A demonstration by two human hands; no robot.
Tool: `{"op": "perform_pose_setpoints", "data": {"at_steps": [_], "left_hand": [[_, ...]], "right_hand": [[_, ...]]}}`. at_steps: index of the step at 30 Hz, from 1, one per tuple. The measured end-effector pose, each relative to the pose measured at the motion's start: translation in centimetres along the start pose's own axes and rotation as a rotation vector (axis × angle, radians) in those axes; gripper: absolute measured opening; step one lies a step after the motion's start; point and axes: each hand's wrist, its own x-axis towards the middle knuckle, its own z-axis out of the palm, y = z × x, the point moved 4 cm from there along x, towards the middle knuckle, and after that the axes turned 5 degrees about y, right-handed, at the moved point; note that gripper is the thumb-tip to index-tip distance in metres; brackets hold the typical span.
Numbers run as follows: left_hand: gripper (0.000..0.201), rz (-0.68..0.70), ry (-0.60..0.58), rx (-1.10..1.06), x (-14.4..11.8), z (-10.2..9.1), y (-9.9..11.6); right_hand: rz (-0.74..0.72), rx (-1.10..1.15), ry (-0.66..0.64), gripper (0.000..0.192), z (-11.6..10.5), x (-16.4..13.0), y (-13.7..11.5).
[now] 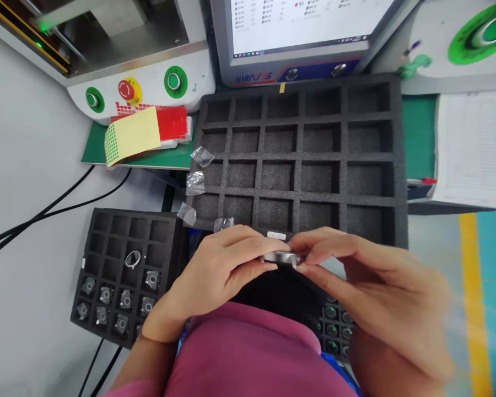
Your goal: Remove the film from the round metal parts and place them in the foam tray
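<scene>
Pink shirt (pixel 248 353) below, metal part (pixel 281 257) in mid-work above it

Head view, looking down: just beyond the shirt, the left hand (pixel 219 270) and right hand (pixel 372 278) meet at the thin metal part, held edge-on. Each grip is a pinch on one end of it. Work on this part looks unfinished, since both hands are on it and it rests in no tray. To the left, a small tray (pixel 119 225) carries a ring (pixel 134 267) without film and, nearer the wearer, several wrapped parts (pixel 126 299), which look not yet unwrapped. Film scraps (pixel 195 183) lie along the left edge of the large tray (pixel 297 176), on the bench (pixel 419 132), suggesting some unwrapping is done. How many parts are finished cannot be told. Beyond stands a lit screen (pixel 297 22).
</scene>
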Motion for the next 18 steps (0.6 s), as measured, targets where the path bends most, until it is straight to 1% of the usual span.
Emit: {"op": "perform_pose_setpoints", "data": {"at_steps": [2, 6, 8, 10, 12, 16, 18], "left_hand": [[0.020, -0.001, 0.008, -0.013, 0.0, 0.0, 0.0], [0.020, 0.003, 0.047, -0.042, -0.1, -0.1, 0.2], [0.020, 0.006, 0.054, -0.050, -0.1, -0.2, 0.3], [0.020, 0.008, 0.054, -0.051, 0.0, -0.2, 0.3], [0.019, 0.010, 0.053, -0.056, 0.0, -0.3, 0.3], [0.020, 0.009, 0.008, -0.122, 0.1, -0.2, 0.3], [0.020, -0.003, -0.013, -0.141, 0.2, -0.1, 0.3]], "right_hand": [[-0.001, 0.025, 0.027, 0.015, 0.0, 0.0, 0.0], [-0.088, 0.024, 0.143, 0.032, 0.5, -0.5, -0.5], [-0.138, 0.001, 0.184, 0.034, 0.7, -0.9, -0.6], [-0.175, -0.023, 0.193, 0.035, 0.7, -1.0, -0.7], [-0.186, -0.021, 0.169, 0.033, 0.3, -0.7, -0.7], [-0.132, 0.035, -0.009, 0.025, -0.3, 0.6, -1.0], [-0.141, 0.034, -0.067, 0.024, -0.5, 1.1, -1.1]]}}
